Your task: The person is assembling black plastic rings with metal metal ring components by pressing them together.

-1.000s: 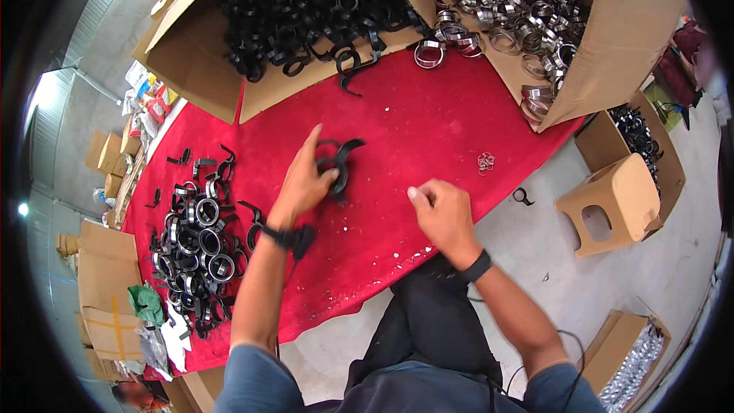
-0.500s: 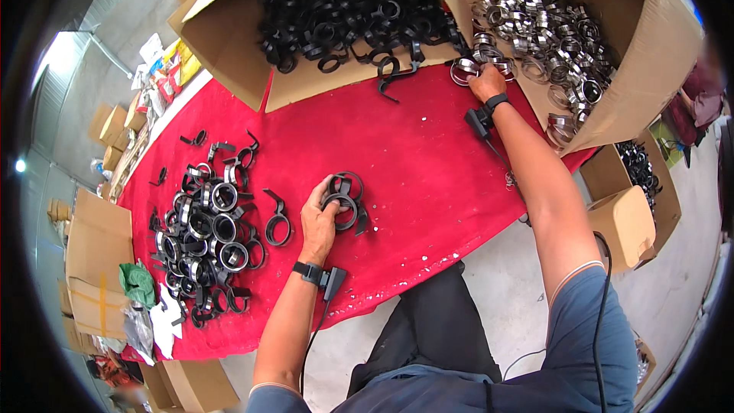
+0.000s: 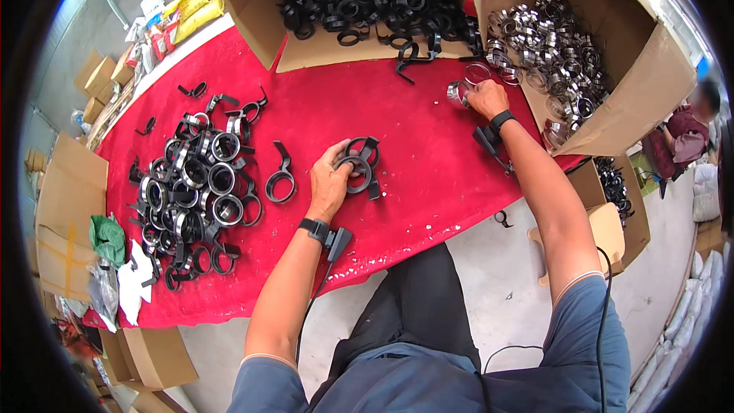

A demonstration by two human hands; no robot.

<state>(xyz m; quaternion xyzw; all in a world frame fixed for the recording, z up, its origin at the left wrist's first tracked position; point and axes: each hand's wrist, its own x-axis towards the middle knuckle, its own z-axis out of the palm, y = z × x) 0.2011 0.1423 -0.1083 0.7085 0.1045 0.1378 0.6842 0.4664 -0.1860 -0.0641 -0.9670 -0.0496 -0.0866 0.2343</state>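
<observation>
My left hand [image 3: 330, 186] is closed on black plastic rings with tabs [image 3: 359, 176], apparently two overlapping, held just above the red cloth. Over at the right, my right hand [image 3: 488, 99] pinches shiny metal rings [image 3: 457, 93]; a thinner-looking ring [image 3: 477, 73] stands at its fingertips. Beside that hand, many loose metal rings [image 3: 554, 46] lie in an open cardboard box. To the left of my left hand, a single black ring with a tab [image 3: 280, 185] lies on the cloth. Farther left is a heap of black rings [image 3: 195, 183], several with metal bands around them.
A red cloth [image 3: 329, 115] covers the table. At the back stands a cardboard box [image 3: 252, 8] with a mass of black rings [image 3: 367, 0]. The metal rings' box [image 3: 642, 84] is on the right. A beige stool [image 3: 604, 233] is below the table edge, and a person [image 3: 688, 134] sits farther right.
My right hand has drawn metal rings away from the box's front edge, toward me. My left hand still holds the black rings, now turned slightly. The whole view has shifted.
</observation>
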